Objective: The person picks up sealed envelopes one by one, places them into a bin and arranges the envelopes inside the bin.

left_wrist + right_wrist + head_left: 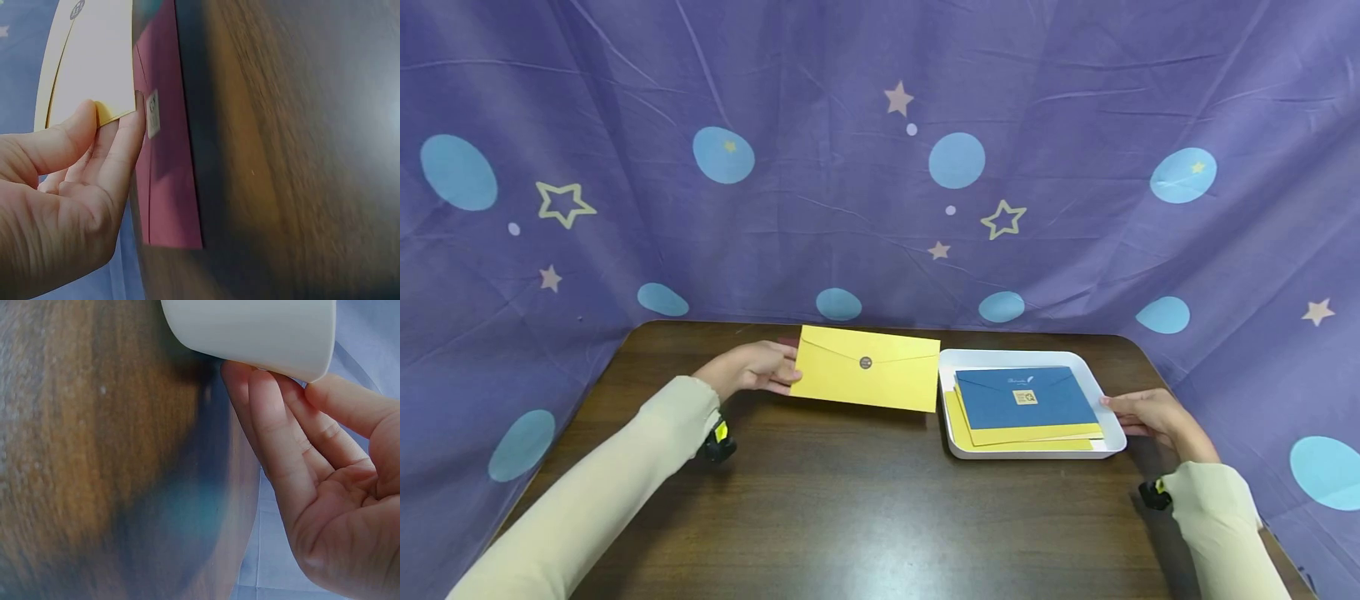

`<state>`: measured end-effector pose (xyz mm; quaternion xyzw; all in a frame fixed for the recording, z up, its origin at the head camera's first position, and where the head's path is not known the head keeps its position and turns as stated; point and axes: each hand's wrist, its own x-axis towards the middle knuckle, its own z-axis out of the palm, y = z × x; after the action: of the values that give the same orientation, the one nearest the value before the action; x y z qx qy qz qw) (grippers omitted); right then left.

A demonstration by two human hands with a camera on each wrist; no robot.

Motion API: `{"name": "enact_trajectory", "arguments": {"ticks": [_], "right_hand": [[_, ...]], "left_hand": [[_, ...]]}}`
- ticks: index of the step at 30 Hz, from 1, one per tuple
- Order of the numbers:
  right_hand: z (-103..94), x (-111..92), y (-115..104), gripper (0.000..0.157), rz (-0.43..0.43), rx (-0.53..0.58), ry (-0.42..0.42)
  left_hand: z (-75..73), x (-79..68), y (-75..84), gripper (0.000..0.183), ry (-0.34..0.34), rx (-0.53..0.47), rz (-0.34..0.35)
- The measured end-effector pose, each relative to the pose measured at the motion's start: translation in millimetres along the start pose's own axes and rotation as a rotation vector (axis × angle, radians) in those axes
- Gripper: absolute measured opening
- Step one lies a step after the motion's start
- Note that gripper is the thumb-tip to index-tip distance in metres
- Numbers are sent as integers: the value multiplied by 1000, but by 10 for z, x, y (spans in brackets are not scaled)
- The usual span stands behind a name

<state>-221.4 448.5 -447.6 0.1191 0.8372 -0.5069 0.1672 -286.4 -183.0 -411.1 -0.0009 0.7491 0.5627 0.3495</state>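
My left hand [762, 367] pinches the left end of a yellow envelope [880, 387] with a round dark seal, thumb on its face and fingers behind. Held above the table, the envelope tilts toward me, its right end close to the white tray's left side. Beneath it a dark red envelope [169, 187] with a pale label lies on the table, mostly hidden in the head view. My right hand [1157, 417] grips the right edge of the white tray [1108, 451], thumb at the rim and fingers against the side. Inside the tray, a blue envelope [1052, 404] lies atop yellow envelopes [1000, 445].
The brown wooden table [880, 500] has rounded back corners. Behind it hangs a purple curtain [820, 192] with stars and blue ovals. A small black device [718, 442] sits at the left wrist and another black device [1153, 496] at the right.
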Motion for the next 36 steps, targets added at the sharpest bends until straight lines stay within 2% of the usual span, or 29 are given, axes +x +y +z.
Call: {"name": "enact_trajectory", "arguments": {"ticks": [10, 24, 36], "right_hand": [[-17, 28, 12, 51, 5, -12, -4], [-15, 26, -17, 48, 3, 3, -5], [-13, 19, -2, 49, -10, -9, -9]], "left_hand": [[159, 44, 93, 57, -41, 14, 5], [295, 57, 193, 61, -44, -6, 3], [534, 52, 303, 59, -36, -47, 1]]}}
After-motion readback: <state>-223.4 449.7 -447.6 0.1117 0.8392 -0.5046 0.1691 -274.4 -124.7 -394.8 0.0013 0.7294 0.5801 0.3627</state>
